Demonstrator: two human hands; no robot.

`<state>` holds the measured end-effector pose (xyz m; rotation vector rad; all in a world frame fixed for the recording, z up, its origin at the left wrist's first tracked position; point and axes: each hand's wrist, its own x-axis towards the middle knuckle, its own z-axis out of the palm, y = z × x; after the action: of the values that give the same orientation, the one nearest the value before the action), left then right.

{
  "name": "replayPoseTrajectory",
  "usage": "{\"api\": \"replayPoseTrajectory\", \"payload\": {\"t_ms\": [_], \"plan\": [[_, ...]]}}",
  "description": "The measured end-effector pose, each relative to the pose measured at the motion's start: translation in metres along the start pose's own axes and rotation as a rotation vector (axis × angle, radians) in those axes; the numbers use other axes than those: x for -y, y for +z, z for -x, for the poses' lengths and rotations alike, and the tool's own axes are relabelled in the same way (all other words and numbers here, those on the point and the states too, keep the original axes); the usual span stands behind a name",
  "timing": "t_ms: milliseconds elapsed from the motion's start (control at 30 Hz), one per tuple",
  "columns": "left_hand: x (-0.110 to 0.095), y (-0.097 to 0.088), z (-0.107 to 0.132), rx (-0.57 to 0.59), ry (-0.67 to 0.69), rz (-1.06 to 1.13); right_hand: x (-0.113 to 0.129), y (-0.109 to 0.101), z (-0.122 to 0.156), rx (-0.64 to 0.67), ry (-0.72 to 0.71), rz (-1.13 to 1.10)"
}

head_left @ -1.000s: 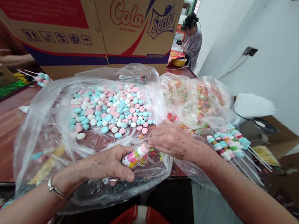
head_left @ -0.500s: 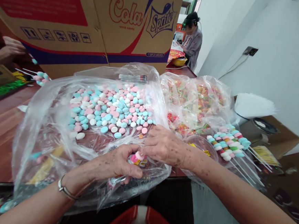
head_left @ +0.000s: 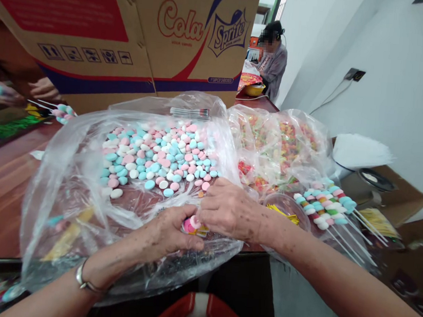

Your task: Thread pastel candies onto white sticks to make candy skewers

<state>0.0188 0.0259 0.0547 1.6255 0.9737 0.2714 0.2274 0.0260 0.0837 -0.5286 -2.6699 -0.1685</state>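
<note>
My left hand (head_left: 167, 233) is closed around a candy skewer (head_left: 192, 225), whose pink and yellow pieces show between both hands. My right hand (head_left: 227, 210) is curled at the skewer's top end, fingers pinched against it. Both hands rest over the near edge of a large clear plastic bag (head_left: 71, 167) spread open on the table. Inside the bag lies a heap of round pink, blue and white candies (head_left: 156, 156).
A second clear bag of multicoloured gummies (head_left: 278, 144) lies to the right. Finished skewers (head_left: 327, 206) are piled beside it, near a small clear bowl (head_left: 284, 206). A big Cola/Sprite carton (head_left: 133, 30) stands behind. Another person's hand (head_left: 43, 88) works at left; a person (head_left: 274, 61) stands far back.
The skewer's tip was exposed a second ago; my right hand has since closed in on it and my left hand shifted slightly right. The other person's hand at left moved.
</note>
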Motion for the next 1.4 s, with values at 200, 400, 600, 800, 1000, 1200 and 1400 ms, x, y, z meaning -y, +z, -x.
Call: {"api": "replayPoseTrajectory", "payload": {"t_ms": [200,400,600,800,1000,1200,1400], "plan": [[-0.009,-0.005,0.003,0.105,-0.181,0.2,0.001,-0.013,0.005,-0.03,-0.011,0.082],[-0.007,-0.005,0.001,0.0,-0.14,0.056,0.005,-0.015,0.004,-0.019,-0.017,0.056],[-0.009,-0.012,0.001,0.114,-0.175,0.113,0.009,-0.03,0.001,0.03,-0.011,0.07],[-0.004,-0.015,0.001,0.094,-0.082,0.057,0.007,-0.032,0.004,0.072,0.018,0.077],[-0.006,-0.014,0.001,0.154,-0.144,0.158,0.013,-0.026,-0.002,0.024,-0.009,0.076],[-0.009,-0.006,-0.002,0.16,-0.104,0.091,0.014,-0.016,-0.011,0.129,-0.005,0.056],[-0.01,-0.002,-0.001,0.072,-0.055,0.147,0.001,-0.004,-0.006,-0.017,0.23,0.027]]}}
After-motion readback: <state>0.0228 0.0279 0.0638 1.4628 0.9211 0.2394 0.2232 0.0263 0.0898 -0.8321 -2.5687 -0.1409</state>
